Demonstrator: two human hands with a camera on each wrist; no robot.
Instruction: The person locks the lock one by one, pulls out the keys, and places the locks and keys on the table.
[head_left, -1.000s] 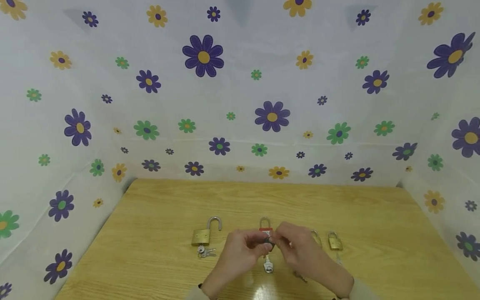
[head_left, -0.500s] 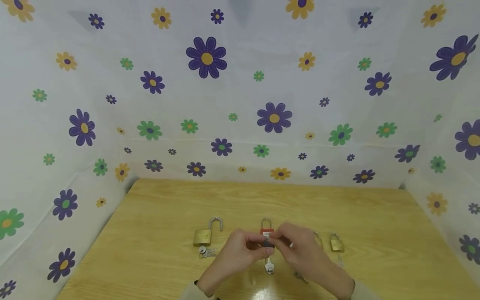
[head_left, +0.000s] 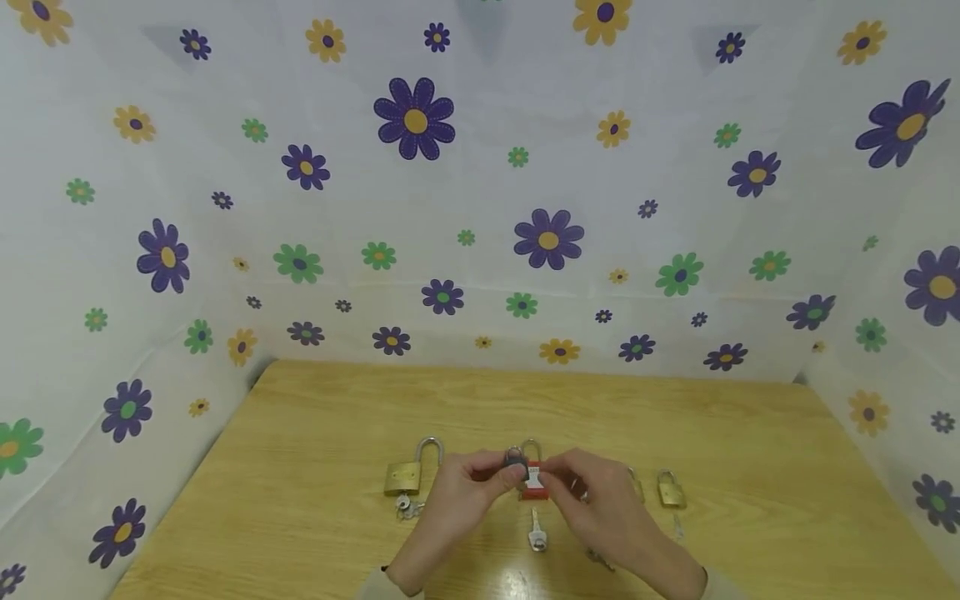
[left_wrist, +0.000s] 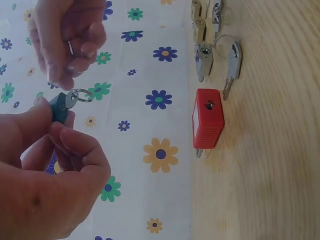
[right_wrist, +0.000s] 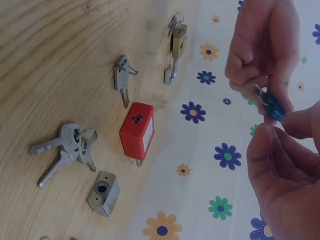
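My left hand (head_left: 468, 493) pinches a small dark teal padlock (left_wrist: 59, 107) between thumb and fingers, above the table. Its shackle points up in the head view. A key (left_wrist: 72, 100) with a ring sits at the padlock's base. My right hand (head_left: 603, 504) is just to the right, its fingers bent and holding nothing visible, fingertips close to the padlock. Behind the hands, a red padlock (head_left: 535, 492) with a white label stands on the table, its shackle closed. A silver key (head_left: 537, 537) lies in front of it.
A large brass padlock (head_left: 402, 479) with a raised shackle lies left, keys (head_left: 406, 507) below it. Right are a small brass padlock (head_left: 671, 492) and another partly behind my right hand. A silver padlock (right_wrist: 104, 194) and several keys (right_wrist: 70, 142) show in the right wrist view.
The teal padlock has moved left and up with my left hand, away from my right fingertips, which were at it before. More of the red padlock now shows.
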